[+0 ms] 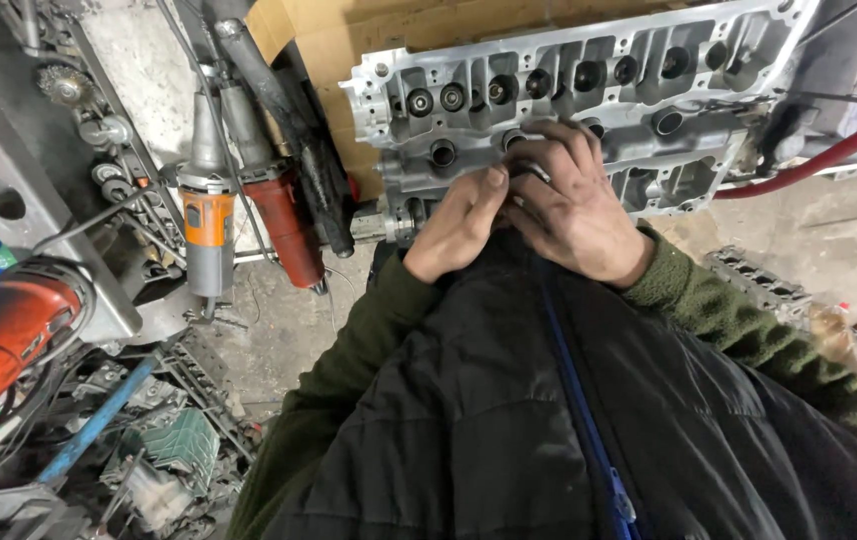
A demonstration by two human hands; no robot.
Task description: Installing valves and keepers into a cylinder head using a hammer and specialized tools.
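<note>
Both hands meet on a grey cylinder head (pixel 589 90) at 12 o'clock: left hand (pixel 459 225) pinching a small part, too hidden to name; right hand (pixel 574 205) spread flat, grasping nothing.

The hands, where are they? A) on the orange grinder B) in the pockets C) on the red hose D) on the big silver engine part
D: both the left hand and the right hand rest together on the silver engine part, away from the orange grinder and the red hose.
</note>
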